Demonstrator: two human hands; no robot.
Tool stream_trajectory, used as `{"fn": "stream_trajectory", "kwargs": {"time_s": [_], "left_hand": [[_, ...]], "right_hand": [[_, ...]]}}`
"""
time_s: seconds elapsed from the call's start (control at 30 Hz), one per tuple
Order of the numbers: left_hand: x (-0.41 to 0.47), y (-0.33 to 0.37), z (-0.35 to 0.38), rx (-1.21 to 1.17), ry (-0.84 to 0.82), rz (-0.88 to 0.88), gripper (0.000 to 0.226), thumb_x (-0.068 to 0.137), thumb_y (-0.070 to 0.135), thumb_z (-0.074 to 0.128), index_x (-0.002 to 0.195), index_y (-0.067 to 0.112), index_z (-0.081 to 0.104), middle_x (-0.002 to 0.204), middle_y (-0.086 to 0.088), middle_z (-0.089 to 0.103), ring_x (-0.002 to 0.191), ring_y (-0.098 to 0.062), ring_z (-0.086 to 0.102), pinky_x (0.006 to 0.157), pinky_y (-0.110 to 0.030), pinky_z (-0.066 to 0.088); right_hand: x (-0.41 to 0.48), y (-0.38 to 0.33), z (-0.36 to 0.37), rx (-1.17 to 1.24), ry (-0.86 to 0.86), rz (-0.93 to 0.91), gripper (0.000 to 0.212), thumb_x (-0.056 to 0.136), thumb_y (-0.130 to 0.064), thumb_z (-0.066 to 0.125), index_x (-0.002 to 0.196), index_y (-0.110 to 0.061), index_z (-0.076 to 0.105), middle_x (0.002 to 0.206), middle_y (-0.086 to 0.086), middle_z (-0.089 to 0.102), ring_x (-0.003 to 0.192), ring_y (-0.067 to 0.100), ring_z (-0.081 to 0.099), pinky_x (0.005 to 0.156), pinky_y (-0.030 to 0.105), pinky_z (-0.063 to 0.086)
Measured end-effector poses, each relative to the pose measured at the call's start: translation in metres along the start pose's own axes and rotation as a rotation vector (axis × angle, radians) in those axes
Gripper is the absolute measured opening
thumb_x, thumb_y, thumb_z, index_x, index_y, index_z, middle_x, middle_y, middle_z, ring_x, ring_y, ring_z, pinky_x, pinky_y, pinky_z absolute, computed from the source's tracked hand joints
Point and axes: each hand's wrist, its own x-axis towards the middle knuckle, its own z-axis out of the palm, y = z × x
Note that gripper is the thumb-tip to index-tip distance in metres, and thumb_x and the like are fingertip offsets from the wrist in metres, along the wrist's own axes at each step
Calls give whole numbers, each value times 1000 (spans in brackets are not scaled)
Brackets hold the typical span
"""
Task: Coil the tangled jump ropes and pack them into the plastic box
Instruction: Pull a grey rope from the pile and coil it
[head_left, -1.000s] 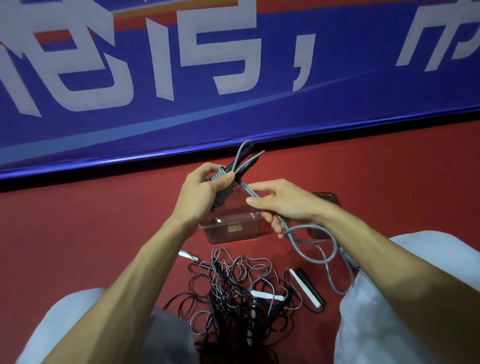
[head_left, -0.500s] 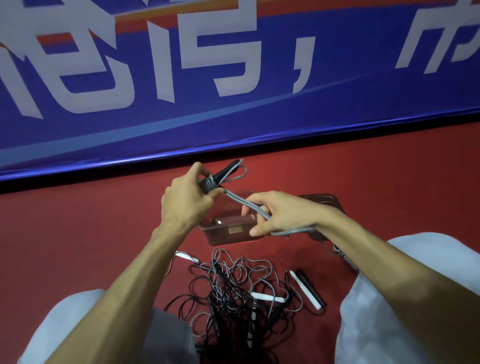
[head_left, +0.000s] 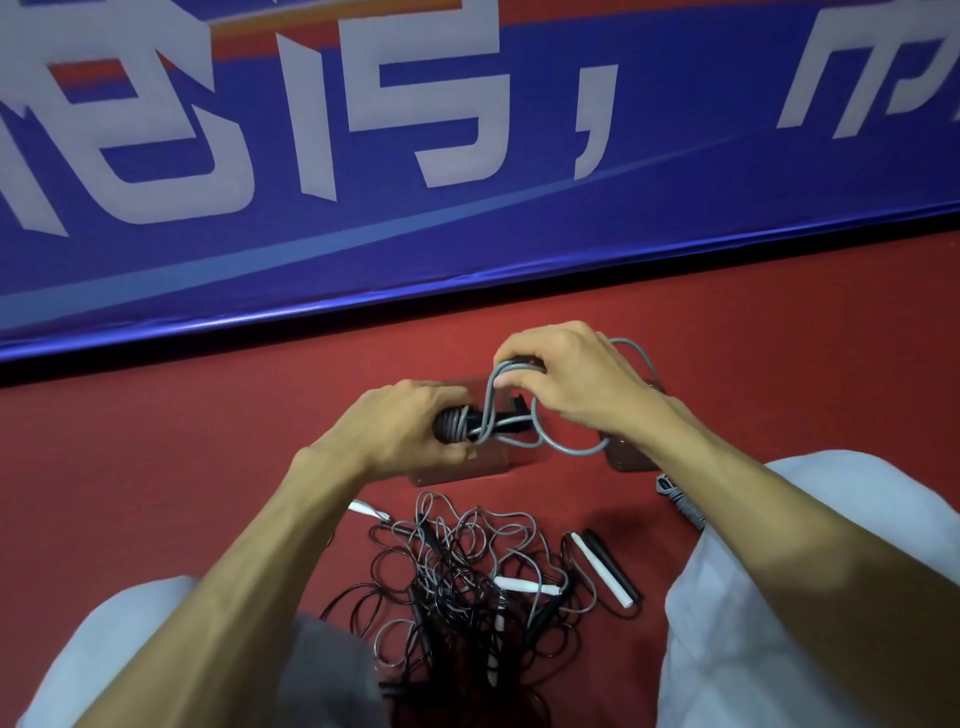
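Observation:
My left hand (head_left: 400, 431) grips the black handles of a grey jump rope (head_left: 488, 410), with several turns of cord wound round them. My right hand (head_left: 566, 379) pinches a loop of the same grey cord above and to the right, over the handles' far end. More cord sags in a loop below my right wrist. Both hands hover over the clear plastic box (head_left: 493, 462) on the red floor, which they largely hide. A tangled pile of black and grey ropes (head_left: 467, 582) with white and black handles lies in front of the box, between my knees.
The box lid (head_left: 631, 460) lies right of the box under my right wrist. A white handle and a black handle (head_left: 608, 571) lie side by side right of the pile. A blue banner wall (head_left: 467, 182) runs behind. My knees flank the pile.
Both hands dropped toward the box. The handles turned from upright to lying sideways. My right hand went from below the bundle to above it, carrying a loop of cord over the handles.

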Motion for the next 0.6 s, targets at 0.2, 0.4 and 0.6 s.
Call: {"fn": "stream_trajectory", "kwargs": {"time_s": [0.2,0.4,0.6], "left_hand": [[-3,2,-3,-85,34,-6,61,63,87,45,78,31,62,60,2,58,54,-11,48,53,-29,40],[-14,-9,-28,-1123,154,-22,23,66,41,63,70,20,71,57,-14,58,40,-19,49,38,-18,37],[-8,-17,-34,-1455,504,-277,27,88,33,48,87,8,58,68,-13,61,43,-23,48,38,-22,33]], "right_hand": [[2,13,5,4,37,-28,17,75,-32,78,78,-16,73,71,-6,63,66,12,54,63,36,49],[0,32,4,-53,69,85,27,75,-38,78,68,-14,69,63,-2,62,60,19,53,65,28,31],[-7,24,19,97,-39,196,24,81,-24,77,99,-25,61,66,-12,57,54,1,52,59,22,45]]}}
